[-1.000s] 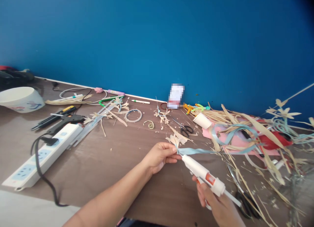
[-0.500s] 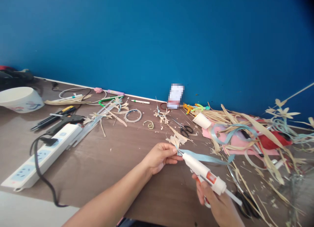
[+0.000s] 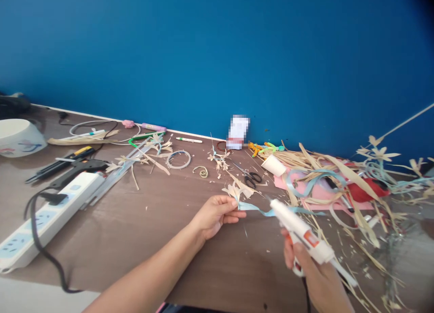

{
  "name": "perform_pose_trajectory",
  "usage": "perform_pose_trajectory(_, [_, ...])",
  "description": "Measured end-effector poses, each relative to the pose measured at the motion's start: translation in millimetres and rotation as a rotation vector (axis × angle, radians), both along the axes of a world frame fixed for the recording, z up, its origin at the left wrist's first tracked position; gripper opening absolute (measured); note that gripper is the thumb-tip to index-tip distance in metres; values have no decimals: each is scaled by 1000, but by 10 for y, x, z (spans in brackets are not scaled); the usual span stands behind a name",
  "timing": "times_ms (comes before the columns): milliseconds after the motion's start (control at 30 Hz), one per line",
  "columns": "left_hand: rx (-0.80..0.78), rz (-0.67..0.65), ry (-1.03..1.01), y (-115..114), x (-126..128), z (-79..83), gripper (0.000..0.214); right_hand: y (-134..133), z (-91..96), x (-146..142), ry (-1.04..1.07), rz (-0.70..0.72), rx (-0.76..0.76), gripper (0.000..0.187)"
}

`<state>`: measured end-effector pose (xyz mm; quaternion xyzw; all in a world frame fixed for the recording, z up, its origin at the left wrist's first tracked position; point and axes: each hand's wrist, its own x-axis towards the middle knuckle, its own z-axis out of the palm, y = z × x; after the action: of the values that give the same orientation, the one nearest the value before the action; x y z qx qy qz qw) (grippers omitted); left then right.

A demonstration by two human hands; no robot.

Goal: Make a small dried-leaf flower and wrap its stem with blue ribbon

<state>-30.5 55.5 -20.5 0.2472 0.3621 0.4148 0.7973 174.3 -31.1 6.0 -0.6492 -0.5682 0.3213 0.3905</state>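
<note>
Item: craft assembly in hand, brown worktop [image 3: 142,222] against a blue wall. Left hand [image 3: 217,213], one, fingers pressed together in a pinch on a small straw flower [image 3: 235,192] where a pale blue ribbon [image 3: 257,208] joins it; the piece is held just above the worktop, near the middle of its front half. Right hand [image 3: 315,277], one, wrapped closed around the grip of a white glue gun [image 3: 301,234], nozzle pointing at the ribbon and close to it, whether touching cannot be told. Counted on the worktop: one white power strip [image 3: 44,218] at the left edge with one black plug in it; one black glue gun [image 3: 77,168] beside it; one white bowl [image 3: 18,137] at the far left corner; one pair of black scissors [image 3: 251,179] behind the flower; one paper cup [image 3: 274,165] lying on its side; one wire ring [image 3: 178,159]; one white marker [image 3: 189,140] along the back edge; loose straw strips [image 3: 339,173], too many to count, heaped toward the right edge over pink paper [image 3: 318,193]. Risks, as judged: hot glue could reach the pinching fingertips, since they sit right by the joint; a thin ribbon could slip or twist under the nozzle; glue strings could drag stray cuttings into the joint.
</note>
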Motion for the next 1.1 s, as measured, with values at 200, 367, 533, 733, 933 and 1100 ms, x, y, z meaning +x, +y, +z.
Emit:
perform_pose_trajectory(200, [-23,47,-82,75,-123,56,12,557,188,263,-411,15,193,36])
perform_pose_trajectory(367, [20,302,-495,169,-521,170,11,966,55,553,-638,-105,300,39])
perform_pose_trajectory(533, [192,367,-634,140,-670,190,16,1264,-150,557,-811,-3,264,36])
perform_pose_trajectory(733, [210,-127,-348,69,-430,129,18,1386,-280,372,-900,52,138,41])
perform_pose_trajectory(933, [139,-314,-220,9,-239,130,23,1419,-290,386,-907,67,85,46])
perform_pose_trajectory(1100, [114,-274,-130,4,-159,87,23,1335,-138,410,-900,41,137,53])
